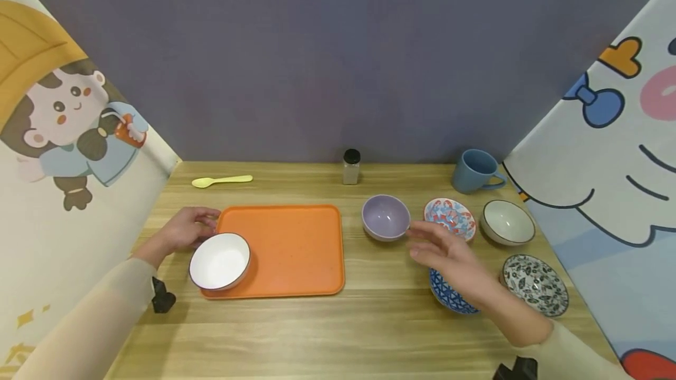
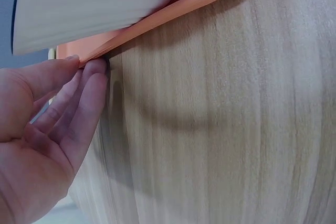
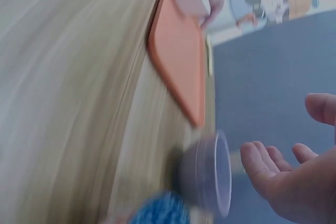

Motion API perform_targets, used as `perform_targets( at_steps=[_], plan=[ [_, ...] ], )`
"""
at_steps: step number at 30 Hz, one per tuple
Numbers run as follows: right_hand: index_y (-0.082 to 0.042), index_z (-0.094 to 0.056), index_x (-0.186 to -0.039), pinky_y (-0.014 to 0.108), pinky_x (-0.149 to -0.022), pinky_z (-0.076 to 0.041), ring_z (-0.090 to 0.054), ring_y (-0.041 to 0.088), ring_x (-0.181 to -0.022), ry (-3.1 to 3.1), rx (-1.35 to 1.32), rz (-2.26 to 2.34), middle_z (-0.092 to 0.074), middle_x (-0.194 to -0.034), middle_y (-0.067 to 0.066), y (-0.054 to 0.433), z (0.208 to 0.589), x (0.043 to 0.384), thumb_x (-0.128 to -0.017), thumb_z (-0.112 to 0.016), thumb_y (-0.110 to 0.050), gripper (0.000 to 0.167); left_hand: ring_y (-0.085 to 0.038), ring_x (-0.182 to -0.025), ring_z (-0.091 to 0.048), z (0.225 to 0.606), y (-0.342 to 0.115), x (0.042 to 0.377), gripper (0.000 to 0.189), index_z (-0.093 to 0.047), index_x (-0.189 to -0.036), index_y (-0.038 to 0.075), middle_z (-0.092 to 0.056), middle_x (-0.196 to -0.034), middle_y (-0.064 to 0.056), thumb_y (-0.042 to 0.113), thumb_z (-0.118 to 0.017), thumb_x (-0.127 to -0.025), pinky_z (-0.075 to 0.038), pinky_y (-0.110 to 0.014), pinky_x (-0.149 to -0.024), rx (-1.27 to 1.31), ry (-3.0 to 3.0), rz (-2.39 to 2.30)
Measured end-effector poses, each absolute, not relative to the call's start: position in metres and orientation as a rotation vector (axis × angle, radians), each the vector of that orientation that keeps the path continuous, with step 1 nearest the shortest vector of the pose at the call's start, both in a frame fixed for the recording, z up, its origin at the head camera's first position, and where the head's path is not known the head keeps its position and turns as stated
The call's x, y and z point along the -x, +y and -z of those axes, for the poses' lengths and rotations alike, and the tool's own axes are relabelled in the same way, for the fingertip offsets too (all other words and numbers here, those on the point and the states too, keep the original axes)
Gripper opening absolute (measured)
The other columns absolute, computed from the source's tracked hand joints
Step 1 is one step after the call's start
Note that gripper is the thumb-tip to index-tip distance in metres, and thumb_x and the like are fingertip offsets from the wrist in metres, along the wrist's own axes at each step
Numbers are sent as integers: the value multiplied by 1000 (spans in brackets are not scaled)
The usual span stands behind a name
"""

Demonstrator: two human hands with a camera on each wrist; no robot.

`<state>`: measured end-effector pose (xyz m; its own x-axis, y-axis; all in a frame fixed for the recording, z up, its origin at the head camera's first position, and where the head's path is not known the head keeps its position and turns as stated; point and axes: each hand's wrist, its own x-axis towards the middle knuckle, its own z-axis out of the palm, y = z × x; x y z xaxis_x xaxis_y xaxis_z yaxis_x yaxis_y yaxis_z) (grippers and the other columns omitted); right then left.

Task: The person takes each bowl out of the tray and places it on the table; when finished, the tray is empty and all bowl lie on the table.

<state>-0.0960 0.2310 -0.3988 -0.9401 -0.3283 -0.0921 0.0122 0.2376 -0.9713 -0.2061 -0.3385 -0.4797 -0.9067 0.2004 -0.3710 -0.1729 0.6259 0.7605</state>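
Observation:
At the left end of the orange tray (image 1: 296,251), my left hand (image 1: 182,228) pinches the rim; the left wrist view has the thumb above the edge and fingertips under it. A white bowl with a dark rim (image 1: 219,261) sits on the tray's left side, close to that hand. My right hand (image 1: 456,260) is held with fingers extended just right of a purple bowl (image 1: 385,219), holding nothing. Its fingers look apart from the bowl in the right wrist view (image 3: 212,177). Beneath the right hand, a blue patterned dish (image 1: 450,295) is partly hidden.
Around the right arm are a red-and-blue patterned plate (image 1: 449,214), a pale bowl (image 1: 508,223) and a leaf-patterned bowl (image 1: 534,286). A blue mug (image 1: 472,172), a black-capped jar (image 1: 351,170) and a yellow spoon (image 1: 224,180) stand or lie along the back, before a grey wall (image 1: 338,63).

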Motion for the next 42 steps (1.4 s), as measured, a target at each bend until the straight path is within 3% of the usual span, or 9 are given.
perform_targets(
  at_steps=[5, 9, 13, 19, 25, 42],
  plan=[
    [0, -41, -152, 28, -100, -53, -58, 37, -130, 2093, 353, 1809, -48, -149, 29, 182, 412, 113, -100, -65, -10, 58, -16, -86, -68, 478, -338, 205, 50, -46, -147, -9, -64, -117, -25, 1, -59, -99, -60, -34, -68, 33, 2441, -1205],
    [5, -41, -151, 45, -100, -54, -59, 41, -127, 1990, 382, 1835, -51, -145, 30, 144, 426, 123, -98, -65, -7, 59, -14, -87, -69, 482, -340, 204, 49, -47, -147, -8, -65, -117, -24, 2, -59, -100, -61, -33, -69, 70, 2421, -1260],
    [1, -44, -150, 57, -100, -53, -60, 43, -126, 1877, 367, 1841, -52, -145, 29, 109, 437, 131, -97, -68, -11, 59, -13, -88, -69, 486, -341, 200, 51, -46, -149, -7, -64, -121, -25, 3, -59, -101, -61, -34, -69, 79, 2411, -1293],
    [-9, -51, -147, 57, -95, -55, -66, 36, -117, 1809, 340, 1788, -54, -143, 26, 68, 444, 140, -96, -71, -13, 55, -10, -87, -68, 490, -342, 197, 52, -47, -148, -6, -63, -126, -27, 5, -62, -100, -61, -34, -68, 93, 2412, -1338],
    [-7, -49, -149, 55, -89, -58, -67, 45, -115, 1739, 316, 1727, -56, -142, 24, 34, 454, 146, -95, -72, -16, 60, -7, -88, -68, 493, -343, 195, 51, -48, -147, -7, -68, -122, -21, 5, -62, -100, -61, -33, -70, 130, 2400, -1386],
    [-14, -45, -153, 52, -80, -61, -72, 33, -105, 1652, 242, 1673, -56, -142, 16, -37, 473, 150, -92, -78, -20, 70, -9, -89, -69, 491, -341, 195, 50, -48, -146, -10, -66, -125, -27, 3, -62, -99, -61, -33, -70, 117, 2396, -1382]
  ],
)
